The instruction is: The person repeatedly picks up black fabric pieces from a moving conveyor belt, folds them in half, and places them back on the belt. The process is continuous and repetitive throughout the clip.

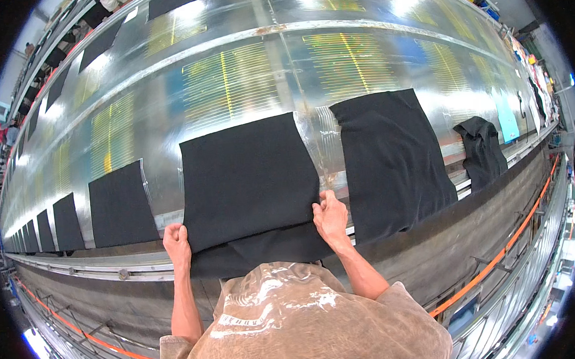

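Note:
A black fabric panel (248, 176) lies before me on a long, shiny table (166, 186), its near part hanging in a fold over the table edge. My left hand (176, 239) pinches the panel's near left edge between thumb and fingers. At the right edge, my right hand (330, 215) holds the fabric with curled fingers. To the right lies a wrinkled black fabric piece (394, 164), its lower end over the edge. A smaller, flat black piece (120, 207) is on the left. Yellow ruled markings (226, 82) cover parts of the tabletop beyond the panel.
Further black pieces (66, 223) form a row to the far left. A crumpled black cloth (481, 150) and a light blue sheet (507, 117) lie at the right. A metal rail (126, 274) runs along the near edge. Orange rails (497, 266) stretch along the floor side.

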A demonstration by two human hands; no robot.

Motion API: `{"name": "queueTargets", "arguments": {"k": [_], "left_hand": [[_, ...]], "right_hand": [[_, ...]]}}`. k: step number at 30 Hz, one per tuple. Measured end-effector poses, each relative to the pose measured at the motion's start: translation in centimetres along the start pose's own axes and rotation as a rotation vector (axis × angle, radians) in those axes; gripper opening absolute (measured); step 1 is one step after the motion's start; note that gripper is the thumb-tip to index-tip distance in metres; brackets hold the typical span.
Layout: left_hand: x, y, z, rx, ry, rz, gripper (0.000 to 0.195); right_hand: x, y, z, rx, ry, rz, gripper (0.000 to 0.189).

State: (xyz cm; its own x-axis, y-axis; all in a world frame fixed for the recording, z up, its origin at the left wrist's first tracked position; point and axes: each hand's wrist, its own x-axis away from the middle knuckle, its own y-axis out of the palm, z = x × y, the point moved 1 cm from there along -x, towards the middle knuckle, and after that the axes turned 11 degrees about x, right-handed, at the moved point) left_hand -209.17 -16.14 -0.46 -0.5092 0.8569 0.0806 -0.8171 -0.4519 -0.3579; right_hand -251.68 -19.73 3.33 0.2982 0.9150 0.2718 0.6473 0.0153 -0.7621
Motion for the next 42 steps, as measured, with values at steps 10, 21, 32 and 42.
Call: {"name": "queueTargets", "arguments": {"k": [10, 21, 32, 42], "left_hand": [[-0.2, -0.3, -1.0, 0.002, 0.031, -0.027, 0.009], [-0.3, 4.6, 7.4, -0.59, 0.408, -0.042, 0.038], [-0.1, 29.3, 12.7, -0.766, 0.888, -0.917, 0.074], [2.5, 26.8, 10.7, -0.744, 0.913, -0.923, 0.072]], "right_hand": [[0.8, -1.9, -0.8, -0.506, 0.018, 0.067, 0.022], [0.0, 0.1, 3.7, -0.237, 0.044, -0.002, 0.018], [0.3, 0.1, 3.7, -0.162, -0.047, 0.053, 0.017], [-0.4, -0.8, 3.0, -0.098, -0.086, 0.023, 0.015]]}}
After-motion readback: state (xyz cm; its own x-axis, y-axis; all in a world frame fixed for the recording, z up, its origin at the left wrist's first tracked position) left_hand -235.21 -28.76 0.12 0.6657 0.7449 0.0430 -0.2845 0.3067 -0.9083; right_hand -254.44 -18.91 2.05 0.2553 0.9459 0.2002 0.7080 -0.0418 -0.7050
